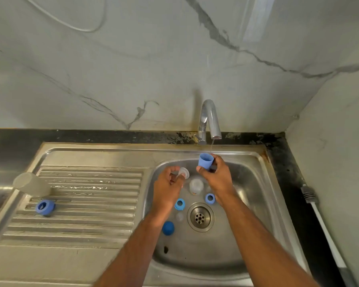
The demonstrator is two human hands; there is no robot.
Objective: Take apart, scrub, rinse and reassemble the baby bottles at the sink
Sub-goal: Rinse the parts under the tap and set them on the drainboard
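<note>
My right hand (217, 175) grips a blue bottle cap (205, 160), open end up, under a thin stream from the tap (210, 121). My left hand (167, 189) pinches a clear silicone teat (183, 172) over the basin. In the steel sink (257, 195) a clear bottle (195, 185) stands between my hands. Two blue screw rings (179, 204) (210, 198) lie near the drain (200, 217). A second clear teat (179, 216) and a blue cap (167, 228) lie left of the drain.
On the ribbed drainboard (81, 204) a clear bottle (31, 184) lies on its side, with a blue ring and teat (45, 207) below it. A brush handle (323, 222) rests on the dark counter at the right. Marble walls close the back and right.
</note>
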